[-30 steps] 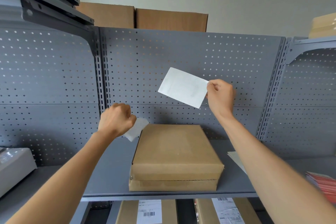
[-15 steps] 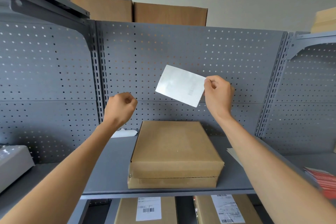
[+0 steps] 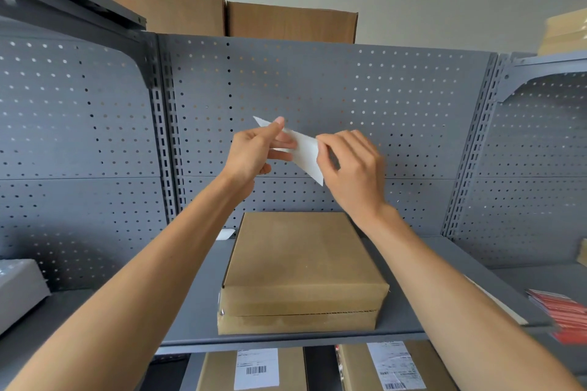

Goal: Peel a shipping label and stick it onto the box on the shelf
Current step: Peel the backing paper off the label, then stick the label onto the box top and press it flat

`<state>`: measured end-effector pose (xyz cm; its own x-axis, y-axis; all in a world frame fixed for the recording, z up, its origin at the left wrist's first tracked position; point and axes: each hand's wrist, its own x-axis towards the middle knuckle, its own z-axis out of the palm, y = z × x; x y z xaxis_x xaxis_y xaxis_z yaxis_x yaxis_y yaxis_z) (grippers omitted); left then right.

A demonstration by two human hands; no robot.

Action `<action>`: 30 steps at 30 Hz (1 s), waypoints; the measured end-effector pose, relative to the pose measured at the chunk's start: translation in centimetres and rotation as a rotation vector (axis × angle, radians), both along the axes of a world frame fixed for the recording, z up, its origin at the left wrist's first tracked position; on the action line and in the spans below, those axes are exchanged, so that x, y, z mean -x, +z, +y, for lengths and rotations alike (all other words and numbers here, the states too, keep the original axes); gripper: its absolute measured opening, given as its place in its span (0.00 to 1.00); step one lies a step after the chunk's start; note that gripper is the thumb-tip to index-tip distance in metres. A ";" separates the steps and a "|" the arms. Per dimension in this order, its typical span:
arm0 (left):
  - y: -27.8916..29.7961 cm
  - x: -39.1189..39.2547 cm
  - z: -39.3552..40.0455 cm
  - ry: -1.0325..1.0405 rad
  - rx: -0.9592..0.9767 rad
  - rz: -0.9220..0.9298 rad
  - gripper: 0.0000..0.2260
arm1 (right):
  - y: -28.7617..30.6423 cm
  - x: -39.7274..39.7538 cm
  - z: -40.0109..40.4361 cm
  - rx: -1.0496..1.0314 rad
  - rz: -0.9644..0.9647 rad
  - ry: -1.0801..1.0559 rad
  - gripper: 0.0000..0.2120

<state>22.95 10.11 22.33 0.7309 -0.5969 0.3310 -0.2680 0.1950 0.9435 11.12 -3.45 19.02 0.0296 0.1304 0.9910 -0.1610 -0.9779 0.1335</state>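
Observation:
A white shipping label [image 3: 306, 154] hangs in the air in front of the grey pegboard, tilted and seen partly edge-on. My left hand [image 3: 254, 152] pinches its upper left corner and my right hand [image 3: 352, 168] grips its right edge. Both hands are well above a flat brown cardboard box [image 3: 301, 267] that lies on the grey shelf [image 3: 203, 305] with a bare top face. A scrap of white backing paper [image 3: 226, 234] lies on the shelf behind the box's left rear corner.
Two labelled cardboard boxes [image 3: 254, 370] [image 3: 392, 368] sit on the shelf below. Large brown boxes [image 3: 235, 20] stand on top of the unit. A grey device [image 3: 19, 292] is at the left, red printed items [image 3: 562, 314] at the right.
My left hand dropped the backing scrap onto the shelf, then rose and took hold of the label's left corner. The label has tilted and both hands have come closer together.

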 end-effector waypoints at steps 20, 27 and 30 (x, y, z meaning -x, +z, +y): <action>-1.5 -1.2 1.2 -0.016 -0.023 -0.318 0.10 | -1.9 1.7 -1.2 -0.237 0.308 0.122 0.22; -1.6 -1.2 1.7 -0.057 -0.055 -0.404 0.08 | 1.2 -0.4 -1.1 -1.096 0.416 0.438 0.23; -1.8 -1.4 1.8 -0.055 -0.052 -0.401 0.09 | 1.3 -1.1 -0.9 -1.163 0.410 0.494 0.25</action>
